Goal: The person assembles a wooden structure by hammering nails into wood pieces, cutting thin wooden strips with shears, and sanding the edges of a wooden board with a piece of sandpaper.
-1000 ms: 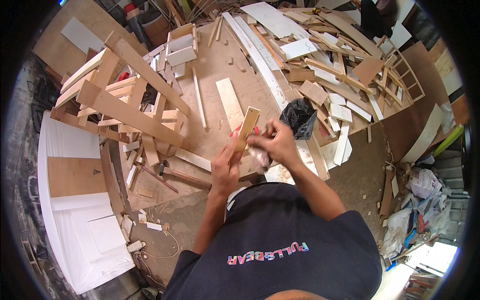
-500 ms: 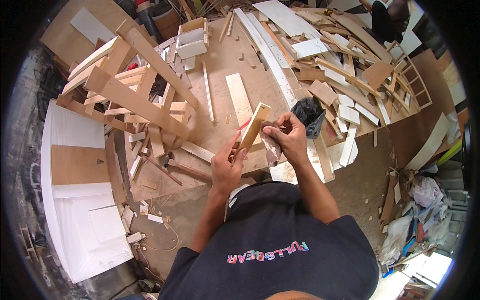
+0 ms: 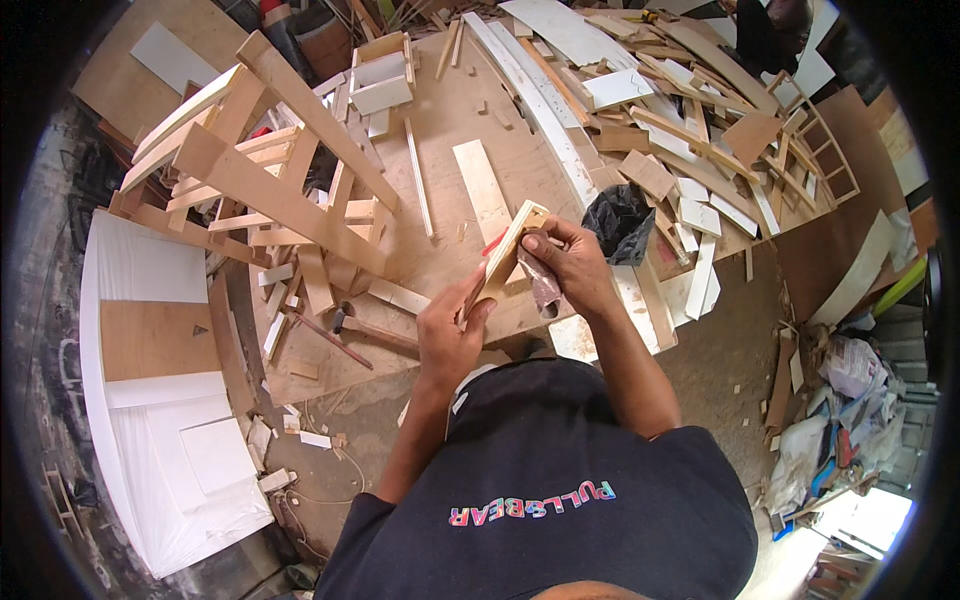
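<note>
My left hand [image 3: 450,325] grips a short, pale wooden piece [image 3: 507,262] from below and holds it tilted above the workbench. My right hand [image 3: 578,265] pinches a folded brown sheet of sandpaper [image 3: 541,286] against the upper end of that piece. The sandpaper's loose part curls down under the right fingers. A thin red stick [image 3: 493,243] shows beside the wooden piece; whether it is held or lies behind cannot be made out. Beyond both hands a flat pale board [image 3: 480,185] lies on the bench.
A wooden frame [image 3: 290,215] stands on the left of the workbench [image 3: 440,275], with a hammer [image 3: 380,333] near its foot. A black plastic bag [image 3: 620,225] sits right of my hands. Offcuts [image 3: 690,140] heap at the far right. Further back is a small open box [image 3: 384,95].
My right hand has moved slightly up and left along the wooden piece, pressing the sandpaper to its upper end. The piece has turned a little, showing its narrow edge.
</note>
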Demonstrator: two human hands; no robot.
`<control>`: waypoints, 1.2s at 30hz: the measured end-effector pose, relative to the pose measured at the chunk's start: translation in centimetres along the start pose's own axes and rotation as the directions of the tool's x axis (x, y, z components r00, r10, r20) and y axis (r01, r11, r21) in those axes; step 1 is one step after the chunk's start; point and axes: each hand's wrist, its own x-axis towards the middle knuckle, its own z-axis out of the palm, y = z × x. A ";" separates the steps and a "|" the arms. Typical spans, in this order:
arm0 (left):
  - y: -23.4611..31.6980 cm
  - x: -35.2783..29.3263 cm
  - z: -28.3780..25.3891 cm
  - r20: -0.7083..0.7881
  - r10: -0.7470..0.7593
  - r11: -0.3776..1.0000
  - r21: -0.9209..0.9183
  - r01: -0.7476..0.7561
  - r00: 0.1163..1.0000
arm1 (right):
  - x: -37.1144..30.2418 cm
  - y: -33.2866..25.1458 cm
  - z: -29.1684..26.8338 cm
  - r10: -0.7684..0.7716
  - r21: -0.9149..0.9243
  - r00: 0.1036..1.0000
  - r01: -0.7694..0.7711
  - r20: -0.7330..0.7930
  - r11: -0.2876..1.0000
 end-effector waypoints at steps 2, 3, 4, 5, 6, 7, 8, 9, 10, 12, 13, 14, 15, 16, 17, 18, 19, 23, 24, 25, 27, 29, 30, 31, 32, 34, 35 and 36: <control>-0.9 -0.3 -1.0 0.068 -0.047 0.993 -0.106 0.054 0.997 | -0.1 0.3 0.3 0.040 0.025 0.994 -0.043 0.101 0.999; -1.4 -0.6 -1.9 0.130 -0.088 0.978 -0.178 0.110 0.988 | -0.5 0.4 0.6 0.015 0.086 0.997 -0.022 0.078 0.996; -1.8 -0.7 -2.8 0.193 -0.126 0.954 -0.247 0.172 0.973 | -0.9 0.1 1.2 -0.006 0.143 0.998 -0.002 0.056 0.990; -2.1 -0.8 -3.6 0.219 -0.156 0.941 -0.262 0.213 0.963 | -1.1 0.0 1.7 -0.025 0.199 0.999 0.018 0.033 0.980; -2.2 -0.8 -4.4 0.246 -0.186 0.927 -0.276 0.253 0.951 | -0.9 0.1 1.5 -0.058 0.256 0.997 0.046 0.042 0.966; -2.4 -0.9 -5.2 0.273 -0.215 0.912 -0.288 0.293 0.938 | -0.8 -0.1 1.8 -0.048 0.257 0.998 0.039 0.030 0.966; -2.9 -1.2 -6.2 0.288 -0.231 0.915 -0.260 0.308 0.929 | -0.7 -0.4 2.3 -0.039 0.258 0.999 0.033 0.018 0.966; -3.7 -1.7 -7.1 0.303 -0.247 0.918 -0.231 0.322 0.920 | -0.5 -0.6 2.7 -0.029 0.259 1.000 0.027 0.005 0.965; -3.7 -1.8 -7.8 0.317 -0.261 0.920 -0.205 0.335 0.912 | -0.3 -0.9 3.3 0.031 0.222 0.999 -0.024 -0.030 0.975; -3.3 -2.0 -8.6 0.173 -0.152 0.981 -0.095 0.170 0.973 | -0.8 -1.6 4.9 0.005 0.130 1.000 -0.001 -0.028 0.992; -3.0 -2.1 -9.0 0.104 -0.089 0.995 -0.029 0.093 0.991 | -1.1 -2.0 6.3 -0.008 0.084 1.000 0.010 -0.025 0.996; -3.1 -2.1 -9.4 0.080 -0.075 0.997 -0.013 0.076 0.994 | -1.4 -1.8 7.5 0.033 0.010 0.999 -0.033 -0.030 0.999; -3.3 -2.1 -9.7 0.056 -0.061 0.998 0.004 0.061 0.997 | -1.4 -1.6 8.1 -0.025 -0.218 1.000 0.025 0.001 0.976; -3.5 -2.4 -9.9 0.038 -0.047 0.999 0.021 0.046 0.998 | -1.3 -1.3 9.1 -0.064 -0.231 0.996 0.047 -0.068 0.972; -3.7 -2.7 -10.1 0.017 -0.053 0.998 0.038 0.053 0.998 | -1.1 -1.0 10.2 -0.104 -0.247 0.985 0.068 -0.137 0.967; -3.9 -3.0 -10.3 -0.003 -0.060 0.997 0.055 0.060 0.998 | -1.1 -0.9 10.8 -0.086 -0.201 0.982 0.051 -0.169 0.978; -4.2 -3.2 -10.7 -0.029 -0.062 0.995 0.076 0.065 0.998 | -0.9 -0.9 11.4 -0.070 -0.153 0.978 0.040 -0.195 0.987; -5.0 -3.8 -11.6 -0.082 -0.035 0.995 0.092 0.043 0.996 | -2.1 3.2 13.9 0.008 -0.377 0.984 -0.075 -0.175 0.923; -5.3 -4.0 -12.1 -0.077 -0.025 0.996 0.089 0.031 0.997 | -2.1 4.2 13.5 -0.034 -0.389 0.989 -0.027 -0.147 0.921; -5.8 -4.5 -12.5 -0.082 -0.021 0.996 0.090 0.028 0.996 | -1.6 3.6 13.6 -0.046 -0.292 0.983 -0.008 -0.176 0.956; -6.4 -4.8 -13.3 -0.112 -0.006 0.997 0.073 0.015 0.994 | -0.4 1.9 13.7 -0.054 -0.081 0.971 0.036 -0.233 0.996; -5.4 -4.4 -13.3 -0.087 0.062 0.996 0.067 -0.056 0.994 | -0.5 5.6 13.9 -0.006 -0.289 0.964 -0.074 -0.267 0.954; -4.0 -4.2 -13.2 -0.056 0.106 0.991 0.084 -0.101 0.993 | -1.5 8.5 14.3 -0.058 -0.295 0.993 0.024 -0.107 0.955; -3.4 -4.3 -13.5 -0.032 0.150 0.985 0.091 -0.147 0.988 | -2.4 10.2 14.8 -0.112 -0.295 0.992 0.124 0.057 0.947; -4.1 -4.0 -14.2 -0.100 0.094 0.996 0.003 -0.095 0.990 | -2.2 6.9 16.7 -0.014 -0.333 0.996 -0.018 -0.093 0.943; -5.3 -3.6 -16.6 -0.144 0.018 0.998 0.054 -0.010 0.989 | -1.5 4.6 15.5 -0.025 -0.262 0.953 -0.057 -0.301 0.963; -5.7 -4.1 -17.5 -0.152 -0.027 0.996 0.081 0.040 0.988 | -1.6 3.8 14.9 -0.020 -0.163 0.922 -0.046 -0.386 0.986; -5.9 -4.1 -17.9 -0.155 -0.090 0.995 0.029 0.096 0.984 | -1.7 3.4 14.5 -0.043 -0.116 0.934 0.001 -0.355 0.993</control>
